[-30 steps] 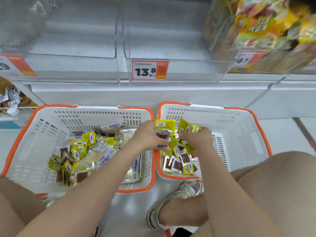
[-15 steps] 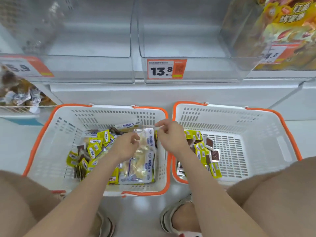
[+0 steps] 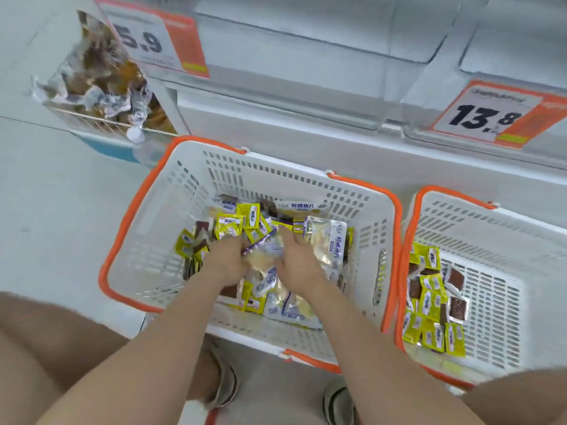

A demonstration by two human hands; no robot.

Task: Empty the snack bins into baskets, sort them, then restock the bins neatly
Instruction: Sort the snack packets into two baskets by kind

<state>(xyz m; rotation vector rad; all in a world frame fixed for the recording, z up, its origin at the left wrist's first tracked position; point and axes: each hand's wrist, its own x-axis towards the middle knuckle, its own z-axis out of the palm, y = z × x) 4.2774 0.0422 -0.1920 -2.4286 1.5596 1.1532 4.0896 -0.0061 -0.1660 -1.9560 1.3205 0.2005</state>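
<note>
White slotted plastic with an orange rim: sitting at the centre of the view as left basket, carrying a mixed heap of small yellow packets, brown squares and large clear bags printed in purple. Reaching into that heap from 6 o'clock with both forearms.

Pressing left hand down at 9 o'clock of the heap, fingertips buried among the yellow packets; grip state not readable, fingers being hidden by the snacks. Laying right hand just beside it at 3 o'clock, back upward over the large clear bags, fingers pointing to 12 o'clock; blurring too much to tell whether pinching a bag or only resting.

Standing right basket just beside the left basket at 3 o'clock, rims nearly touching, holding right-basket packets, yellow and brown, along its 9 o'clock wall.

Showing 2 price tags on the shelf front: 5.9 tag at 11 o'clock, 13.8 tag at 2 o'clock, both fronting clear bins. Holding wrapped sweets in a further bin at 10 o'clock. Planting 2 sandals on the floor at 6 o'clock, below the left basket.
</note>
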